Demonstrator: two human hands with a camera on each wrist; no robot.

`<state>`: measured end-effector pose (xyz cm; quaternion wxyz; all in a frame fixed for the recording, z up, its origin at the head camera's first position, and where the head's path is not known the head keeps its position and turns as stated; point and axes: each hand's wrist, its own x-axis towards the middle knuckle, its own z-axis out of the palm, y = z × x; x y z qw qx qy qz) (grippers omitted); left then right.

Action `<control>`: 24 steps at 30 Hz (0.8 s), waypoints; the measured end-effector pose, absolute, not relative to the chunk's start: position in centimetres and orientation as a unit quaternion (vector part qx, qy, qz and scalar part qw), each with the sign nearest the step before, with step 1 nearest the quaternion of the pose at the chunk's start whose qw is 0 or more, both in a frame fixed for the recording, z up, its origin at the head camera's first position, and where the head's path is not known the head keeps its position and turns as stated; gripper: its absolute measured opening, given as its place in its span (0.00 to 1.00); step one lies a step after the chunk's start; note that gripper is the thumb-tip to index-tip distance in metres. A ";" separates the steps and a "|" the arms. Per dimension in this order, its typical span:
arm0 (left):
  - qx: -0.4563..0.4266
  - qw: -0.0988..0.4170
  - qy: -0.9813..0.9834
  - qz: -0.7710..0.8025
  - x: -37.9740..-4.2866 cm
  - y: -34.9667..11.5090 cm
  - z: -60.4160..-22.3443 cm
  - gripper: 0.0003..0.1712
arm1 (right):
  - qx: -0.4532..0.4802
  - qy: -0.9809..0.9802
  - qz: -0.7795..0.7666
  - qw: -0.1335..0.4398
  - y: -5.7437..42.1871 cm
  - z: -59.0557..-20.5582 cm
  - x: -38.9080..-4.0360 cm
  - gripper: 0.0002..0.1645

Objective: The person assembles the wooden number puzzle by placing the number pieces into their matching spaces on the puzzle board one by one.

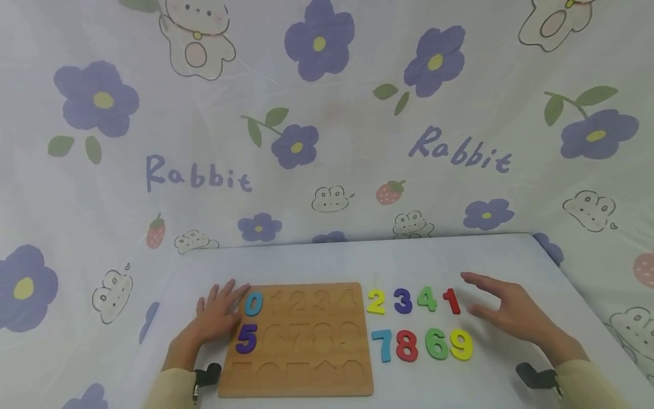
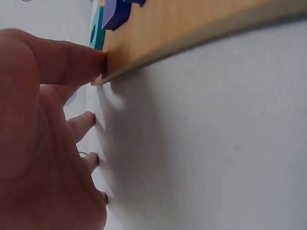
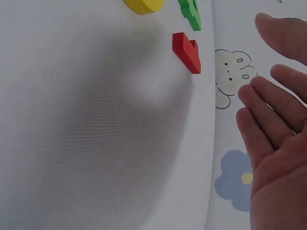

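At the left edge of a wooden number board (image 1: 298, 385), my left hand (image 1: 218, 316) rests with its fingers spread; the thumb (image 2: 76, 63) touches the board's side near a corner. A blue 0 (image 1: 253, 304) and a purple 5 (image 1: 247, 339) lie on the board at its left side. My right hand (image 1: 518, 313) is held to the right of a red 1 (image 1: 452, 301), apart from it, fingers extended and nothing in them. The right wrist view also shows the red 1 (image 3: 186, 52) away from the fingertips.
Right of the board lie a yellow 2 (image 1: 376, 301), purple 3 (image 1: 403, 301) and green 4 (image 1: 427, 299). Below them are a blue 7 (image 1: 383, 345), red 8 (image 1: 407, 346), green 6 (image 1: 436, 344) and yellow 9 (image 1: 461, 345). A patterned cloth (image 1: 347, 153) hangs behind the white table (image 1: 301, 264).
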<state>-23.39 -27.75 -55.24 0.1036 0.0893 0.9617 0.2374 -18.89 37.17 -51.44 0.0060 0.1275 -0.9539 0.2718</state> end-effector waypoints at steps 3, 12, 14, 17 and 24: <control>0.091 0.105 0.960 0.245 -23.4 -27.9 -55.3 0.43 | 0.135 -0.952 0.275 -0.003 37.0 -51.6 -19.3 0.43; 0.101 0.071 0.947 0.295 -24.3 -29.0 -58.1 0.43 | 0.130 -0.948 0.288 -0.031 37.0 -52.7 -20.4 0.44; 0.103 0.070 0.947 0.296 -24.4 -29.0 -58.2 0.42 | 0.130 -0.947 0.290 -0.032 37.0 -53.0 -20.6 0.44; 0.099 0.070 0.949 0.291 -24.3 -28.9 -58.2 0.42 | 0.130 -0.947 0.293 -0.036 36.9 -53.3 -20.8 0.44; 0.099 0.075 0.944 0.304 -23.9 -29.0 -57.6 0.42 | 0.122 -0.946 0.297 -0.042 36.7 -54.0 -21.3 0.44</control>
